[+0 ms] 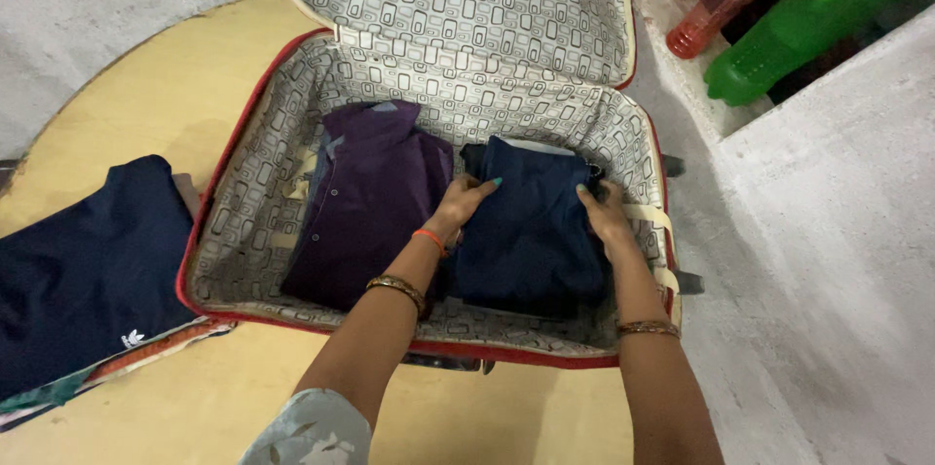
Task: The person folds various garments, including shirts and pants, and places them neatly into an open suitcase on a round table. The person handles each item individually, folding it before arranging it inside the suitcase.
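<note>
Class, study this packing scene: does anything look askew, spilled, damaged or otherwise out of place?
Nothing stands out. Both hands, left hand and right hand, rest on the folded navy garment beside the folded purple shirt inside the open suitcase. More folded clothes lie beside it.

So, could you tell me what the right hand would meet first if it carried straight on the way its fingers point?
The right hand rests on the folded navy garment, fingers pointing toward the suitcase's hinge side. Going on, it would probably run over the garment's far edge to the patterned back wall; depth is unclear.
</note>
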